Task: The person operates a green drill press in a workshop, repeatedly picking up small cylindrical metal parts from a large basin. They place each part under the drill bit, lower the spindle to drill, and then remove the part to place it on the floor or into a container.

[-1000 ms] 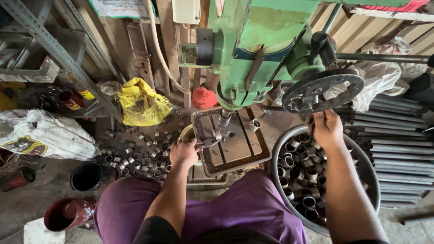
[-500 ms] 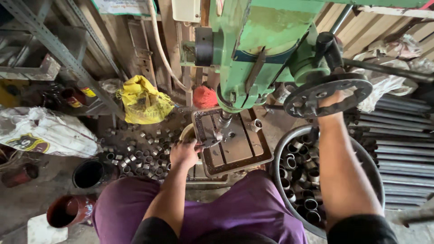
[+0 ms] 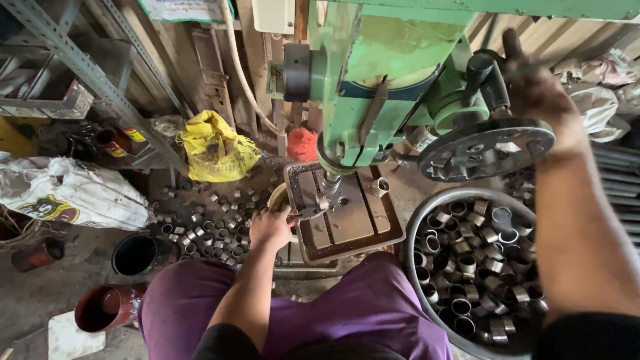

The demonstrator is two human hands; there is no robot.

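left hand (image 3: 270, 227) rests at the left edge of the drill table (image 3: 347, 210), under the spindle (image 3: 330, 181). loose rings (image 3: 207, 223) lie on the floor just left of it. right hand (image 3: 533, 87) sits on the feed handle (image 3: 483, 70), above the handwheel (image 3: 487, 150); the basin of rings (image 3: 480, 260) lies below it.

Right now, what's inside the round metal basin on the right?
The basin is filled with short metal ring sleeves, piled loosely. Its bottom is covered by them, and the right arm hides its right side.
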